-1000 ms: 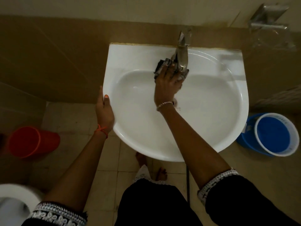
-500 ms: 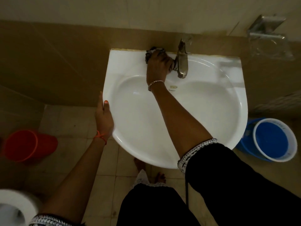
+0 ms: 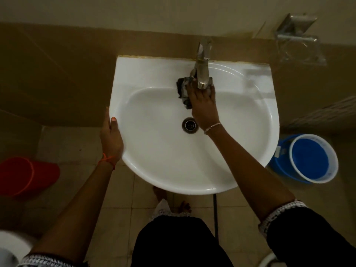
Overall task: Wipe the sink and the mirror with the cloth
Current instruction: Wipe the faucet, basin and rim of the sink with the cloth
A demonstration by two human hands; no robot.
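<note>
Near the top middle of the frame, the right hand [image 3: 202, 105] presses its fingers onto the dark cloth [image 3: 183, 91] just under the tap [image 3: 202, 72], with bare sink [image 3: 231, 151] bowl below it, while the left hand [image 3: 111, 135] grips the rim.

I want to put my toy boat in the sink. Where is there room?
The front of the basin, between the drain and the near rim, is bare. So is the rim's back left corner. Under the tap is crowded: the right hand presses the cloth there.

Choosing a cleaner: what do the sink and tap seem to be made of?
Sink: likely glazed ceramic, glossy white with soft highlights along the rim. Tap: metal, apparently brushed or dull chrome, grey with a muted sheen.
</note>
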